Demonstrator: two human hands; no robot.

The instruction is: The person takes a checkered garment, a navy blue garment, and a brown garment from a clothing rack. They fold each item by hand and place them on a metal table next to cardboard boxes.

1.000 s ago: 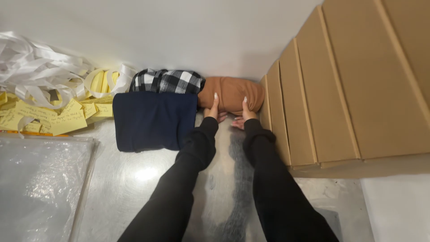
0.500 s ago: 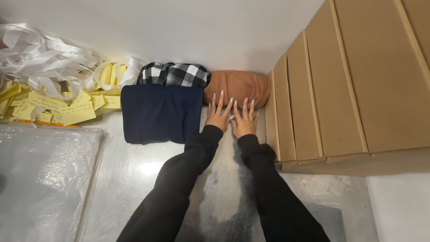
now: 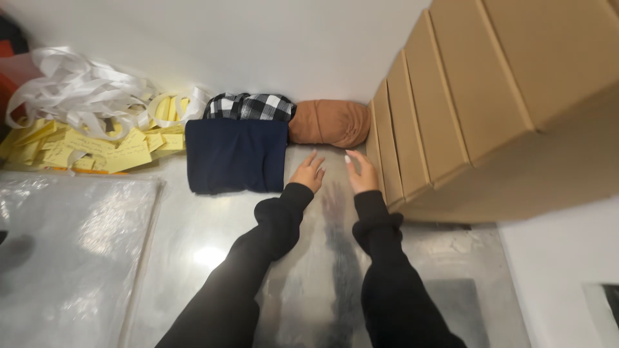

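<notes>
A folded brown garment [image 3: 330, 122] lies against the white wall, between a black-and-white checked garment [image 3: 250, 106] and a row of cardboard boxes [image 3: 451, 109]. A folded navy garment [image 3: 235, 156] lies in front of the checked one. My left hand [image 3: 307, 173] hovers over the shiny metal table [image 3: 193, 251], just right of the navy garment, fingers apart and empty. My right hand [image 3: 361, 172] is beside the nearest box, also empty with fingers spread. Both hands sit a little in front of the brown garment, not touching it.
Yellow paper tags [image 3: 84, 147] and a tangle of white ribbon [image 3: 84, 90] are piled at the back left. A clear plastic sheet [image 3: 64, 251] covers the table's left side. The boxes wall off the right.
Both hands have pulled back from the brown garment, which they were pressing a second ago. The garment now lies free against the wall.
</notes>
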